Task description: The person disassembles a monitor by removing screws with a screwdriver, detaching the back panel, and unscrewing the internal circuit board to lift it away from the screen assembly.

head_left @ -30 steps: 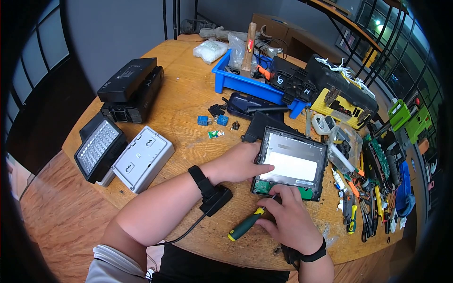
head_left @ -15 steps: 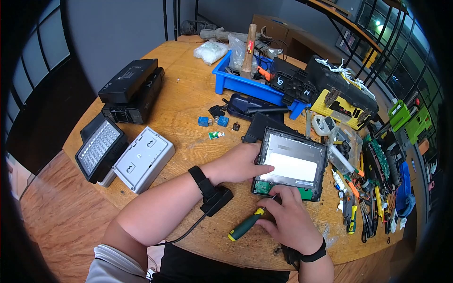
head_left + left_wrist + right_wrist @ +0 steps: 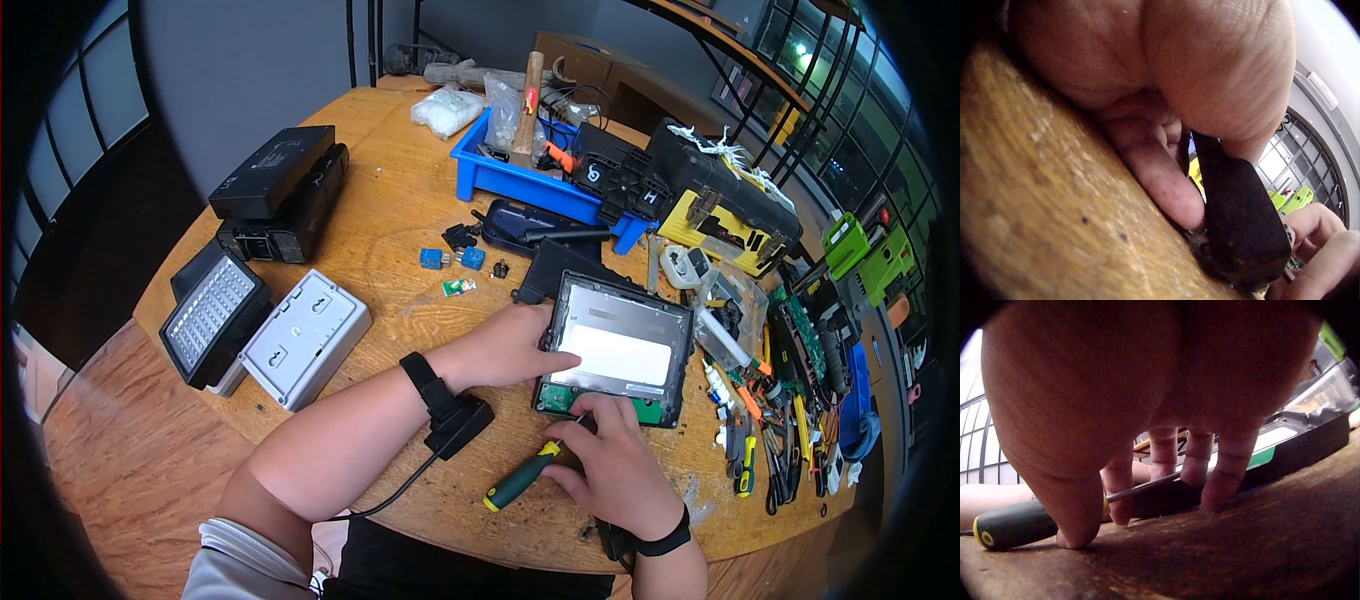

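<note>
A flat black-framed panel [image 3: 685,340] with a silver metal back and a large white label lies before me in the head view. A green circuit board strip [image 3: 556,396] runs along its near edge. My left hand [image 3: 497,347] grips the panel's left side, thumb over the metal back; the left wrist view shows a finger low against its black edge. My right hand [image 3: 622,465] is at the near edge, fingertips by the circuit board. Between its thumb and forefinger it holds a green and yellow screwdriver [image 3: 1016,524], handle low over the table, shaft pointing toward the panel.
On the left stand a white box [image 3: 305,335], an LED light [image 3: 212,315] and black cases [image 3: 275,180]. A blue tray [image 3: 510,182] and a yellow-black toolbox [image 3: 715,225] are behind. Several tools crowd the right, including another screwdriver [image 3: 747,465]. Blue components [image 3: 433,258] lie beyond my left hand.
</note>
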A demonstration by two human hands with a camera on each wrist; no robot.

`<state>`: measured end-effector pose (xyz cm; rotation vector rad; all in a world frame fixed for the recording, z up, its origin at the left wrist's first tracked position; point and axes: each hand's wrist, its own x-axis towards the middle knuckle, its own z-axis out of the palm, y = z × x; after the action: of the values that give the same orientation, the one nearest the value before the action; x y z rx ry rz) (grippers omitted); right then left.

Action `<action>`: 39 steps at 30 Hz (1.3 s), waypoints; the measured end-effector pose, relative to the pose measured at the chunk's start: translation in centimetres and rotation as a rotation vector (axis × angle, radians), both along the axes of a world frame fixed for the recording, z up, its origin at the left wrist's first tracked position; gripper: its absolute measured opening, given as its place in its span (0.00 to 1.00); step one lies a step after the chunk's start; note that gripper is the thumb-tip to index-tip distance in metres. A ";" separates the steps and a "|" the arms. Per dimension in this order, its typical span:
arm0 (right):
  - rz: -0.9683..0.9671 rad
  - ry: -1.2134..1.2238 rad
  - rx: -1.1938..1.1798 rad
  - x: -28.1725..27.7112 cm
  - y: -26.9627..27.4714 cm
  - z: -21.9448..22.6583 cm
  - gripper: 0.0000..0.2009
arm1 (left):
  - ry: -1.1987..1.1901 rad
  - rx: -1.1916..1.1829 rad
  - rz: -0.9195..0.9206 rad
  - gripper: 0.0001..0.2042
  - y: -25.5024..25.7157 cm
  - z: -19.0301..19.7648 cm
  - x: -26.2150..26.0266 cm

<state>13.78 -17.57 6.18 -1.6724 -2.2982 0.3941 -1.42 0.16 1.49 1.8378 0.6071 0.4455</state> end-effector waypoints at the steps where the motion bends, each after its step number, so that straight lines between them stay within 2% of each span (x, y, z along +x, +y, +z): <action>1: 0.000 -0.003 -0.002 0.0 0.0 0.0 0.18 | -0.002 -0.006 0.000 0.24 0.0 0.0 0.0; 10: 0.003 0.004 0.005 -0.1 0.0 0.0 0.18 | 0.022 0.083 -0.001 0.24 0.2 -0.2 0.1; 14: 0.004 -0.004 0.002 -0.2 -0.1 0.2 0.19 | 0.003 0.041 -0.004 0.24 0.1 -0.2 0.0; 16: 0.003 -0.018 -0.003 -0.3 -0.1 0.3 0.19 | -0.012 0.048 0.011 0.21 -0.1 0.2 -0.1; 22: 0.010 -0.036 0.003 -0.3 -0.3 0.2 0.19 | -0.011 0.027 0.006 0.24 -0.1 0.3 0.0; 35: 0.007 -0.046 -0.001 -0.5 -0.4 0.3 0.19 | 0.008 0.027 0.015 0.22 -0.1 0.2 0.0; 37: 0.003 -0.049 -0.004 -0.5 -0.4 0.4 0.19 | -0.022 0.157 0.022 0.23 0.3 -1.0 0.2; 39: 0.001 -0.047 -0.010 -0.5 -0.4 0.4 0.19 | -0.001 0.109 0.021 0.23 0.1 -0.3 0.1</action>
<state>13.24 -17.99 6.59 -1.7027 -2.3335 0.3706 -1.37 0.22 1.23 1.9362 0.6126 0.5018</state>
